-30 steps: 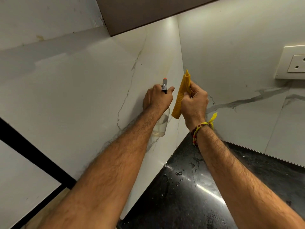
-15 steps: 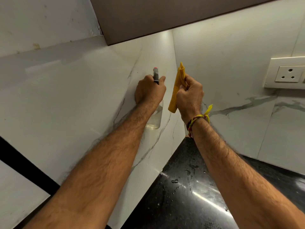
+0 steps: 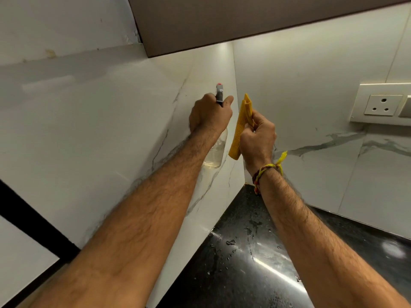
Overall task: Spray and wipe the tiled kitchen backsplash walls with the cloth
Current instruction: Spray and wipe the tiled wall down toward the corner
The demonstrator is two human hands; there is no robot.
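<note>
My left hand (image 3: pixel 210 114) grips a clear spray bottle (image 3: pixel 214 154) by its neck; the grey nozzle with a red tip (image 3: pixel 219 92) points up toward the corner where the two white marble-look backsplash walls (image 3: pixel 111 121) meet. My right hand (image 3: pixel 258 135) holds a folded yellow cloth (image 3: pixel 241 127) upright, just right of the bottle and close to the corner. The cloth hangs clear of the right wall (image 3: pixel 311 90); whether it touches the left wall is unclear.
A brown upper cabinet (image 3: pixel 222 21) hangs above the corner. A white wall socket (image 3: pixel 382 105) sits on the right wall. Below lies a black countertop (image 3: pixel 255 252) with water drops. A black strip (image 3: pixel 26 221) crosses the lower left.
The view has tilted up, bringing more of the cabinet and socket into sight. Both hands stay near the corner, still holding the bottle and cloth.
</note>
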